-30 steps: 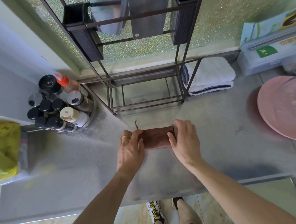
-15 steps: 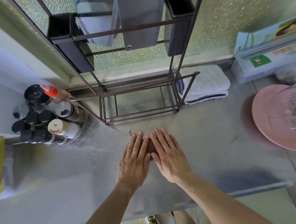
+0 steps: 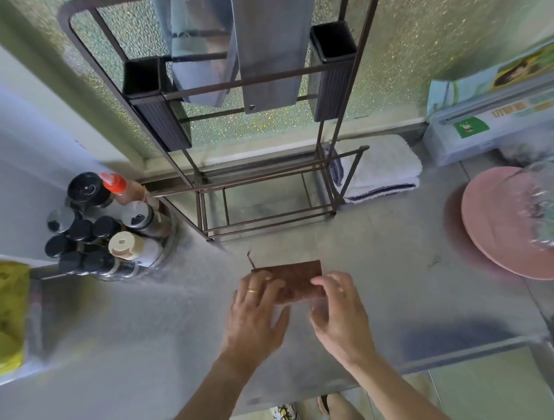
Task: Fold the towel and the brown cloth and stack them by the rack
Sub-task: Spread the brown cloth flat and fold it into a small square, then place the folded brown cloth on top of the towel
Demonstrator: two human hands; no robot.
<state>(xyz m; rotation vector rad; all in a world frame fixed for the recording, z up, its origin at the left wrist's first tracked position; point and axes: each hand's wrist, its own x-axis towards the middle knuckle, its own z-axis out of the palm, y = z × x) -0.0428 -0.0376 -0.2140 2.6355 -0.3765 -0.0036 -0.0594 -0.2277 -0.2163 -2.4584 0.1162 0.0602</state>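
The brown cloth lies folded into a small rectangle on the steel counter, in front of the metal rack. A loose thread sticks up from its far left corner. My left hand has its fingers over the cloth's left end, thumb at the near edge. My right hand curls its fingers around the cloth's right near corner. The white towel sits folded on the counter against the rack's right side, by the window sill.
A turntable of spice bottles stands left of the rack. A pink plate with a glass item lies at the right. A cling-film box sits behind the towel. A yellow cloth rests at the far left.
Both hands pressed flat on the folded brown cloth half a second ago. They have since drawn back toward me and now curl around its two ends.
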